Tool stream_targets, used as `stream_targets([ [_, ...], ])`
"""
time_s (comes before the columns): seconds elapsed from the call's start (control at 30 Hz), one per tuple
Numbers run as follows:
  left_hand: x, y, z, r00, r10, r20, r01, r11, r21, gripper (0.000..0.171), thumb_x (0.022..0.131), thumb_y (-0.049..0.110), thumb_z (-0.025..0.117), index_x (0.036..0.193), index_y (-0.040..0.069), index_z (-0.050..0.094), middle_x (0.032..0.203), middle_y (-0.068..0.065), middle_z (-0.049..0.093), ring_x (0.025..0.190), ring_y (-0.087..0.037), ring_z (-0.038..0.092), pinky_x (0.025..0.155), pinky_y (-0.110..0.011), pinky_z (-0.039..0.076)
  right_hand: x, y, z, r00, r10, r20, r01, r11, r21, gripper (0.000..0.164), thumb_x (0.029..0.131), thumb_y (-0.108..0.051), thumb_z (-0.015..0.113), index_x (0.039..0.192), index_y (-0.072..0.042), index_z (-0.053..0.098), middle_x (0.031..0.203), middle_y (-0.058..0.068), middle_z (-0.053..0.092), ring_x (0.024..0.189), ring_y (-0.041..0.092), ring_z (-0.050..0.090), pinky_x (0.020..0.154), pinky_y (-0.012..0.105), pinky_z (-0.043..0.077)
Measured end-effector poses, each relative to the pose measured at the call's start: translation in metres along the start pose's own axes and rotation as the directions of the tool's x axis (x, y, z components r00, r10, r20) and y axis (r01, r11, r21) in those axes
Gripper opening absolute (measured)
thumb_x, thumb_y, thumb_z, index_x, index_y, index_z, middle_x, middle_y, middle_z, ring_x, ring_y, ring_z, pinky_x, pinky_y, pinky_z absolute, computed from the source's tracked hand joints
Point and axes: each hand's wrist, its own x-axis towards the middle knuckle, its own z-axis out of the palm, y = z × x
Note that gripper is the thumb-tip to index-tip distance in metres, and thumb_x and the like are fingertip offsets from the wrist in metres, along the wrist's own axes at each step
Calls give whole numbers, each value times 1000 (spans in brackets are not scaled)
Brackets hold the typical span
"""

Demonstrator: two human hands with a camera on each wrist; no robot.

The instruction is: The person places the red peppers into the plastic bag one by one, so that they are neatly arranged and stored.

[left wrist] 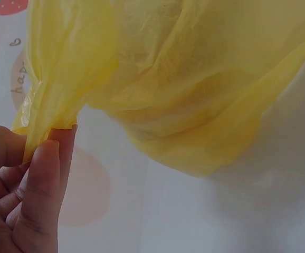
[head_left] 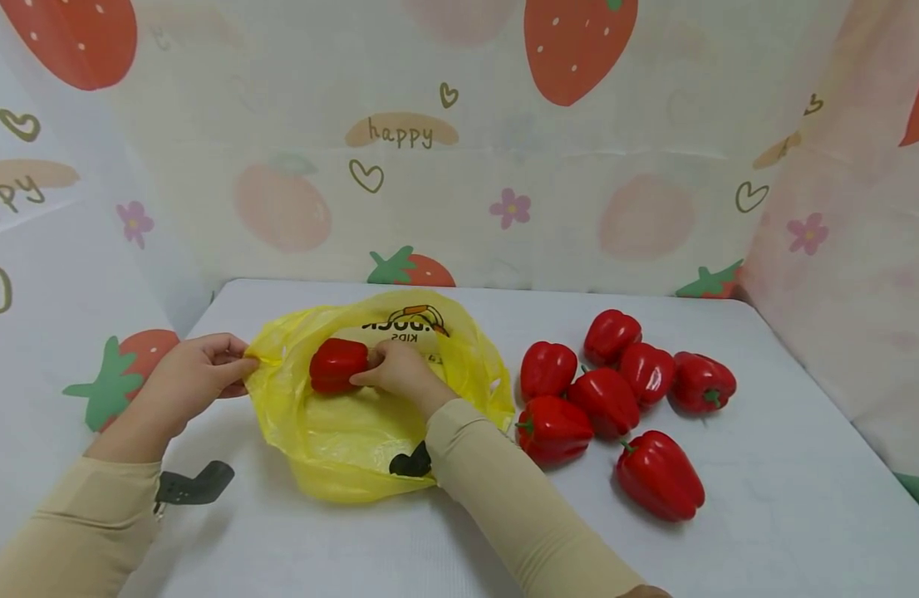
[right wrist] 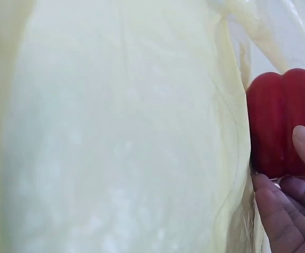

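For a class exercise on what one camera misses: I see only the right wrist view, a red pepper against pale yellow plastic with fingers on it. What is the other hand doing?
Observer: The left hand pinches the rim of the yellow bag at its left edge, holding the mouth open.
Operator: Is the pepper inside the bag?
Observer: Yes, the held pepper sits within the open mouth, gripped by the right hand.
Operator: Are more peppers about?
Observer: Seven loose peppers lie on the white table, to the right of the bag.
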Motion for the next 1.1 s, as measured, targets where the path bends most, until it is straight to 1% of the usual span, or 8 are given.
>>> stream_targets([
  [0.13, -1, 1, 0, 1000, -2, -3, 2, 1000, 4, 41, 88, 38, 58, 107, 2, 57, 97, -10, 64, 79, -14, 63, 71, -23, 54, 1, 1, 0, 1000, -3, 5, 3, 1000, 21, 23, 75, -27, 76, 81, -13, 59, 71, 0, 59, 60, 13, 54, 57, 21, 45],
  [0.27, -1, 1, 0, 1000, -5, -4, 5, 1000, 9, 42, 88, 39, 58, 108, 2, 56, 99, -10, 64, 80, -14, 63, 71, -24, 54, 0, 1, -4, 1000, 0, 26, -1, 998, 70, 23, 75, -22, 76, 89, -11, 62, 80, -2, 60, 64, 13, 56, 59, 21, 49],
  [0.33, -1, 2, 0, 1000, -7, -7, 7, 1000, 10, 43, 88, 39, 58, 109, 2, 56, 99, -11, 64, 80, -14, 63, 71, -24, 54, 0, 2, -7, 999, -4, 38, 0, 995, 97, 26, 75, -20, 76, 96, -9, 63, 83, -2, 61, 66, 13, 58, 61, 22, 50],
  [0.43, -2, 2, 0, 1000, -15, -8, 15, 1000, 11, 43, 88, 38, 58, 110, 1, 55, 98, -10, 65, 80, -14, 63, 71, -25, 54, -1, 3, -12, 999, -32, 41, 27, 994, 106, 31, 75, -19, 76, 102, -8, 63, 83, -3, 63, 70, 12, 60, 63, 22, 50],
  [0.57, -2, 3, 1, 1000, -24, -5, 24, 1000, 16, 43, 88, 38, 58, 110, 2, 56, 99, -11, 64, 80, -15, 63, 71, -25, 54, -3, 4, -21, 997, -69, 39, 64, 993, 101, 31, 75, -18, 76, 103, -8, 64, 83, -3, 65, 71, 9, 61, 64, 20, 50],
  [0.7, -2, 2, 1, 1000, -17, -5, 17, 1000, 16, 43, 88, 38, 58, 110, 1, 56, 99, -11, 64, 80, -15, 63, 71, -25, 54, -6, 2, -32, 995, -82, 65, 73, 990, 124, 31, 76, -14, 74, 104, -5, 64, 86, 0, 66, 74, 10, 61, 64, 20, 50],
  [0.9, -3, 1, 2, 1000, -17, -7, 17, 1000, 12, 43, 89, 37, 57, 110, 0, 55, 99, -12, 64, 79, -15, 63, 70, -25, 54, -13, -4, -52, 993, -90, 81, 83, 993, 81, 34, 78, -18, 73, 107, -4, 63, 88, -1, 66, 79, 10, 61, 69, 21, 51],
  [1.1, -2, 2, 3, 1000, -21, -6, 21, 1000, 15, 43, 89, 38, 58, 110, 0, 55, 98, -11, 65, 79, -15, 63, 70, -25, 55, -22, -11, -72, 987, -131, 87, 128, 991, 44, 31, 79, -21, 72, 106, -7, 63, 91, -2, 66, 82, 11, 60, 72, 22, 51],
])
